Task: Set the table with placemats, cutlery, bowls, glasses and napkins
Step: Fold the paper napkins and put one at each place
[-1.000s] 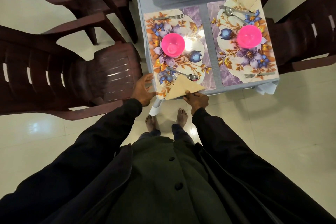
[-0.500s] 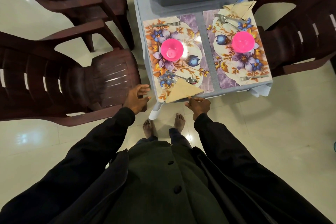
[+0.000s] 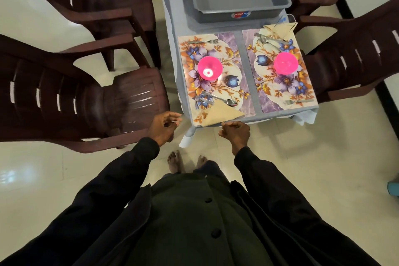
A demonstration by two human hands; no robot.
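Beside the cloth-covered table (image 3: 248,67), left hand (image 3: 164,124) and right hand (image 3: 235,130) hover loosely curled, empty, near a triangular folded napkin (image 3: 220,113).

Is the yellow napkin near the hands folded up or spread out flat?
Folded. The napkin lies as a neat triangle with one point up, on the near edge of the flowered placemat.

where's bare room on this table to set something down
Bare cloth: the strip between the left placemat and right placemat, and the band between them and the grey tub. Crowded: left placemat's near corner, with napkin and spoon.
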